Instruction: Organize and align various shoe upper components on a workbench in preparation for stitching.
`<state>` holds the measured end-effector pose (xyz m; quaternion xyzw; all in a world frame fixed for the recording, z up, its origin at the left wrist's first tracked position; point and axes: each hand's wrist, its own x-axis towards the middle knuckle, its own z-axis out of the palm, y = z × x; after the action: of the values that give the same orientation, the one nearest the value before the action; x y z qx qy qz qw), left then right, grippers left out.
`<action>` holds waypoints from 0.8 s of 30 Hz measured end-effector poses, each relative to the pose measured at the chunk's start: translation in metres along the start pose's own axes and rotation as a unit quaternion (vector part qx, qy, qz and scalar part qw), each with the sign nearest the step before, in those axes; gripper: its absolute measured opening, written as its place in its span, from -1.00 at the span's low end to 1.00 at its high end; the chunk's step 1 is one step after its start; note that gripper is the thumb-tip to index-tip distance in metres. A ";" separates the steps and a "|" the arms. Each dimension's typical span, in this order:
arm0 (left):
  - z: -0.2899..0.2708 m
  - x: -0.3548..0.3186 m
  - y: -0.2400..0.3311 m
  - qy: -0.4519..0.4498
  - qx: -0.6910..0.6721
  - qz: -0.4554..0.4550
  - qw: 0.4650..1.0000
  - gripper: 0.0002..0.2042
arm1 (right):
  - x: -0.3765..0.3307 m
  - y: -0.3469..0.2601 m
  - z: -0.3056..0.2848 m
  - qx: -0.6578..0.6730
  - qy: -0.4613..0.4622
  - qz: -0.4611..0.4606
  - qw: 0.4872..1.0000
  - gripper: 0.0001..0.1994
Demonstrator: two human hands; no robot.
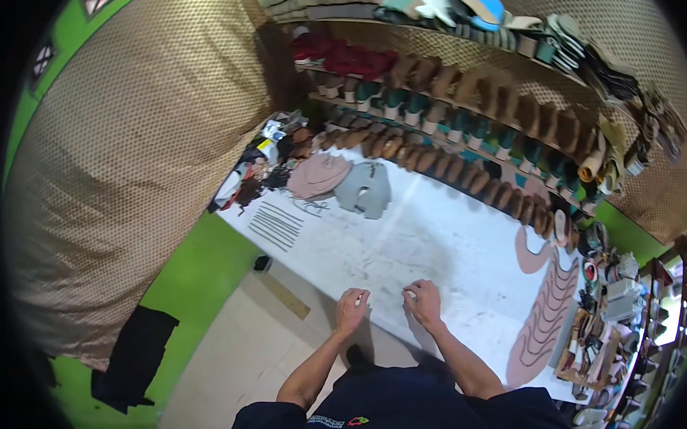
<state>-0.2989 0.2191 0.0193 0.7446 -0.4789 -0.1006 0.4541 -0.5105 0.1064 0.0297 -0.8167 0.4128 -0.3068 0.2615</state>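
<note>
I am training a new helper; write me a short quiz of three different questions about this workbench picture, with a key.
1. True or false: both hands rest near the front edge of the white workbench.
2. What lies beside the right hand, further right? A) stacked pink sole-shaped cutouts B) a hammer C) a bucket
3. Fill in: at the bench's far left lie thin dark ____ in a row.

Key:
1. True; the left hand too.
2. A, the pink cutouts.
3. strips.

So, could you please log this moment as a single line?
left hand: fist resting on white worktable | right hand: curled, resting beside it | pink cut soles: stacked at right | shoe lasts: on shelves
</note>
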 end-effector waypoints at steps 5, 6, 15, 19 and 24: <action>-0.113 0.020 -0.073 -0.034 0.105 0.023 0.994 -0.80 | 0.034 -0.071 0.079 -0.046 0.038 -0.039 0.997 -0.87; -0.129 0.025 -0.089 -0.031 0.103 0.021 0.994 -0.80 | 0.043 -0.083 0.092 -0.050 0.043 -0.045 0.997 -0.87; -0.221 0.067 -0.147 0.024 0.214 -0.008 0.977 -0.59 | 0.104 -0.147 0.163 -0.102 0.052 -0.061 0.992 -0.88; -0.238 0.082 -0.157 0.024 0.191 -0.024 0.981 -0.55 | 0.149 -0.156 0.182 -0.121 0.041 -0.069 0.989 -0.87; -0.249 0.115 -0.172 -0.037 0.231 -0.028 0.972 -0.42 | 0.225 -0.155 0.210 -0.129 0.054 -0.086 0.987 -0.85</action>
<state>0.0135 0.2930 0.0600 0.8383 -0.4845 -0.0279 0.2485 -0.1749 0.0362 0.0576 -0.8583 0.3908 -0.3158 0.1046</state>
